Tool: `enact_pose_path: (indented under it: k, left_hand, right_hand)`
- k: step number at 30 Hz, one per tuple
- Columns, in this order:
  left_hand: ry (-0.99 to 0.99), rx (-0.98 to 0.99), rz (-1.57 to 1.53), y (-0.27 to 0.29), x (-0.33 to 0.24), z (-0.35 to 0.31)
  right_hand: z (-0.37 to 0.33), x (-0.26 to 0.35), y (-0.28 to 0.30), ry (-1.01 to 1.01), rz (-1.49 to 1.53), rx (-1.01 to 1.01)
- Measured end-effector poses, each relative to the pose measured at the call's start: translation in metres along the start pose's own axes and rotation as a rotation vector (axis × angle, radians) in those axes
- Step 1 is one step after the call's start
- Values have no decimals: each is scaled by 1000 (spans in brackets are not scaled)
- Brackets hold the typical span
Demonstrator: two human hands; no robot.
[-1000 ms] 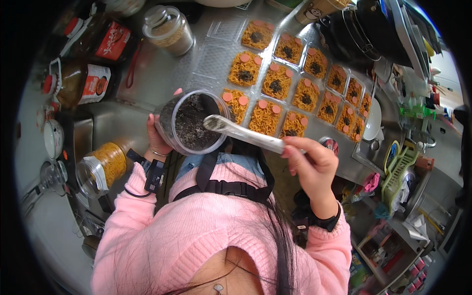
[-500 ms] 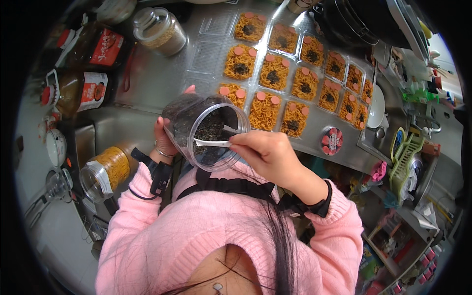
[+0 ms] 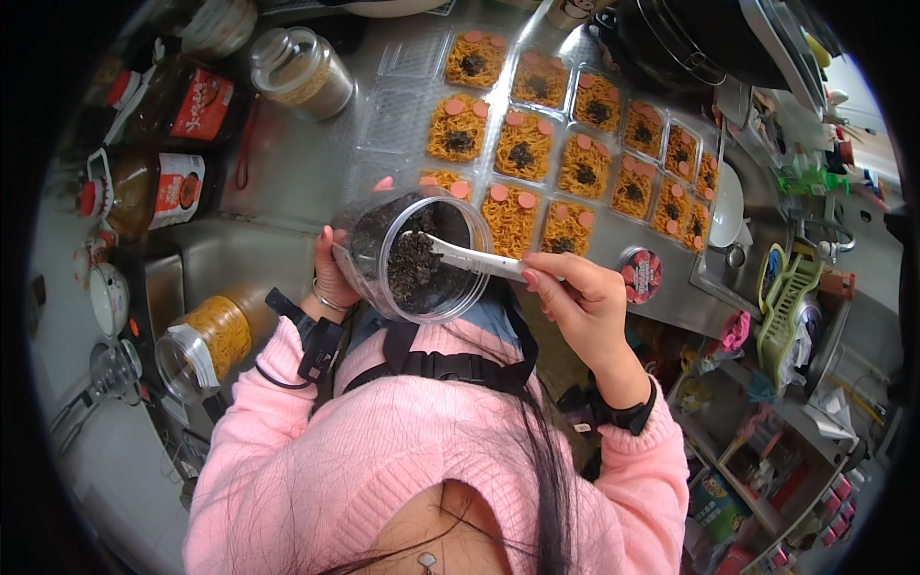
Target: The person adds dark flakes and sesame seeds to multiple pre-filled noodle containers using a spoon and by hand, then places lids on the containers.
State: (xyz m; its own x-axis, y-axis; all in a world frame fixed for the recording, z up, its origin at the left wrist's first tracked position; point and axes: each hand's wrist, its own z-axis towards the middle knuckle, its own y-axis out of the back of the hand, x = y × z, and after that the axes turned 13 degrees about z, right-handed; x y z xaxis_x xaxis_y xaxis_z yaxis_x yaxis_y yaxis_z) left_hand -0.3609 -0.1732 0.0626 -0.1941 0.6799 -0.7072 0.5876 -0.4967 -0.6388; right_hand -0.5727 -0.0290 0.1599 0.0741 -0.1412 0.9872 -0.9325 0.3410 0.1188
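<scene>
My left hand [image 3: 332, 278] grips a clear plastic jar [image 3: 360, 236] from its left side, the mouth tilted toward me. Inside lie dark flakes [image 3: 414, 273] that look like shredded seaweed. Between thumb and fingers, my right hand [image 3: 586, 299] pinches the handle of a white spoon [image 3: 489, 263]; its bowl is in the jar among the flakes. Beyond the jar, clear boxes of orange noodles [image 3: 458, 142] stand in rows, with pink sausage slices on top. Most carry a dark clump of flakes; one front-row box of noodles [image 3: 508, 225] shows none. The jar partly hides its left neighbour.
Unfilled clear boxes [image 3: 388, 120] stand left of the noodles. A glass jar of grains [image 3: 311, 86] and large red-labelled bottles [image 3: 177, 192] are farther left. A jar with yellow contents [image 3: 216, 335] lies low left. A round red lid [image 3: 640, 275] and green rack [image 3: 791, 297] are right.
My right hand has moved right and slightly down, drawing the spoon partly back, its bowl still in the jar. The jar has turned so more flakes show.
</scene>
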Motion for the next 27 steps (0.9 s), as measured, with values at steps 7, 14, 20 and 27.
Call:
enact_pose_path:
  k: [7,14,20,27]
  left_hand:
    - [15,25,-29,-5,4,7]
    - [14,26,24,-8,4,6]
    - [2,5,34,-10,3,4]
    - [-68,-124,91,24,10,-4]
  right_hand:
    - [-10,0,8,-71,96,-68]
    - [-14,-3,13,-168,231,-116]
    - [-13,-5,16,-201,292,-120]
    - [-33,-4,44,-189,382,-274]
